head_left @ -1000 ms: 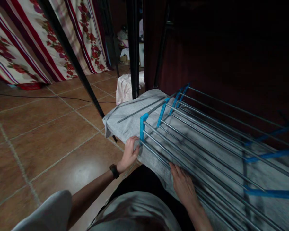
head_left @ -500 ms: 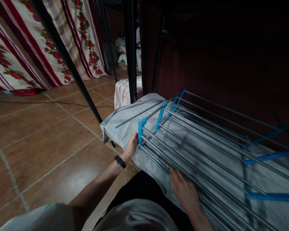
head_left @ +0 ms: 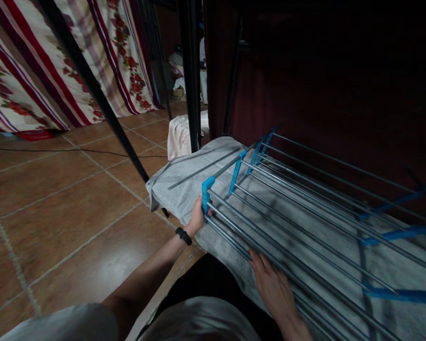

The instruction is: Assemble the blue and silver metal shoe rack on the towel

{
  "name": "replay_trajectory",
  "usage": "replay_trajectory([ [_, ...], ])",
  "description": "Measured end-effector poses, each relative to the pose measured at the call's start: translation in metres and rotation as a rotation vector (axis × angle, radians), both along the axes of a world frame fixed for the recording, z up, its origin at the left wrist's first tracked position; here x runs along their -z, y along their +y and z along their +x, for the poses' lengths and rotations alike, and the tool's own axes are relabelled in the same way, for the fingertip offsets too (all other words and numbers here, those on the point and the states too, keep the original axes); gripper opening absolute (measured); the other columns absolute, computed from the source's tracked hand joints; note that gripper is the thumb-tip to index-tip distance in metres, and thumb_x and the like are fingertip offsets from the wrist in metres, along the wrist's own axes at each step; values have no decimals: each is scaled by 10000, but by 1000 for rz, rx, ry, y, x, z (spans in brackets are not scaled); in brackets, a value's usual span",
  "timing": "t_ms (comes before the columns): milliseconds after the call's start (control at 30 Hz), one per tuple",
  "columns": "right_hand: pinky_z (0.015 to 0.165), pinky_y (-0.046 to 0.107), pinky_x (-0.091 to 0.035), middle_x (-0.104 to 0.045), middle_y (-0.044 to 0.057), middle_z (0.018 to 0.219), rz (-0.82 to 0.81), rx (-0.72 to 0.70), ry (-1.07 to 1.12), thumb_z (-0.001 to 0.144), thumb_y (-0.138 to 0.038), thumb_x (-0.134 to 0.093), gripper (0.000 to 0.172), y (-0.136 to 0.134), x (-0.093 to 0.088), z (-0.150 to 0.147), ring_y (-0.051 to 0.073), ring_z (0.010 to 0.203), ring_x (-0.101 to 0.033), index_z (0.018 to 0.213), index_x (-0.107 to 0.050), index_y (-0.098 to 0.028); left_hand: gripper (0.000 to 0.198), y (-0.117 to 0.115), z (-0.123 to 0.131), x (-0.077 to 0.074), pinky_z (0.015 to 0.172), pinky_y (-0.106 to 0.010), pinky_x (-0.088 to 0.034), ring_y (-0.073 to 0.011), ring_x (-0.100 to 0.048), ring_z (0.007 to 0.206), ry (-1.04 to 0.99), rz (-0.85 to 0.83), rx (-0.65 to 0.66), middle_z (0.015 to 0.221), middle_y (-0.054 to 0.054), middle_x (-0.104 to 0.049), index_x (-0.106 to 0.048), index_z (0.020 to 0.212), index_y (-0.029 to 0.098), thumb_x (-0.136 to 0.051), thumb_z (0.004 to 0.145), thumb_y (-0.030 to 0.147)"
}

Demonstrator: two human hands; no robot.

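Note:
A metal drying rack with blue plastic brackets stretches from the centre to the right. A grey towel lies under its bars and hangs over the left end. My left hand, a black band on its wrist, is closed on the rack's near left corner by a blue bracket. My right hand lies at the near edge of the rack, fingers stretched flat onto the grey towel beneath the bars.
Brown tiled floor spreads to the left, crossed by a black cable. Floral striped cloth hangs at the back left. Black slanted poles and an upright stand near the rack. A pale striped cloth sits behind.
My left hand has slid up and further onto the rack's corner, wrist stretched out more. The right hand has hardly moved. The view has shifted slightly.

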State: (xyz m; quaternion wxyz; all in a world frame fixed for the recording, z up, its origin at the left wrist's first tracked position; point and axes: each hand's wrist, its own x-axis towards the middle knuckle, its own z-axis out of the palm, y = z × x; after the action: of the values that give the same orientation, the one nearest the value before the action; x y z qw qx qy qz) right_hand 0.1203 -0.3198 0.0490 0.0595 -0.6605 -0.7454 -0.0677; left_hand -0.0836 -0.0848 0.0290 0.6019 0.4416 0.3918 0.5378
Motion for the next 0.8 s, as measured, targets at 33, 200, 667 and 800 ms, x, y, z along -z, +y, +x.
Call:
replay_trajectory([
  [33, 760, 297, -548, -653, 73, 1281, 8, -3, -7, 988, -174, -389, 405, 0, 0, 0, 184, 957, -705, 1377, -496, -204, 575, 1, 0, 1, 445, -250, -381, -134, -481, 436, -10, -2, 1, 422, 16, -459, -502, 606, 210, -351, 893, 684],
  [200, 761, 292, -551, -637, 80, 1305, 21, -12, -36, 991, -185, -376, 411, -1, -1, 0, 178, 939, -707, 1381, -501, -219, 570, 2, 2, 2, 425, -246, -369, -129, -457, 408, -14, -17, -6, 403, 19, -451, -484, 594, 213, -349, 895, 678],
  [667, 824, 320, -529, -644, 81, 1290, -32, -3, -6, 1005, -215, -376, 392, -2, -2, 0, 197, 978, -691, 1382, -482, -207, 582, -1, 5, -11, 434, -263, -347, -116, -378, 386, -24, -45, 21, 403, 20, -417, -450, 574, 219, -348, 883, 701],
  [800, 838, 327, -529, -605, 104, 1336, -62, 17, 28, 1004, -228, -360, 428, 8, -10, -11, 216, 1041, -666, 1427, -426, -211, 575, -1, 6, -11, 422, -261, -334, -115, -382, 385, -53, -77, 2, 425, 28, -436, -466, 612, 218, -382, 856, 732],
])
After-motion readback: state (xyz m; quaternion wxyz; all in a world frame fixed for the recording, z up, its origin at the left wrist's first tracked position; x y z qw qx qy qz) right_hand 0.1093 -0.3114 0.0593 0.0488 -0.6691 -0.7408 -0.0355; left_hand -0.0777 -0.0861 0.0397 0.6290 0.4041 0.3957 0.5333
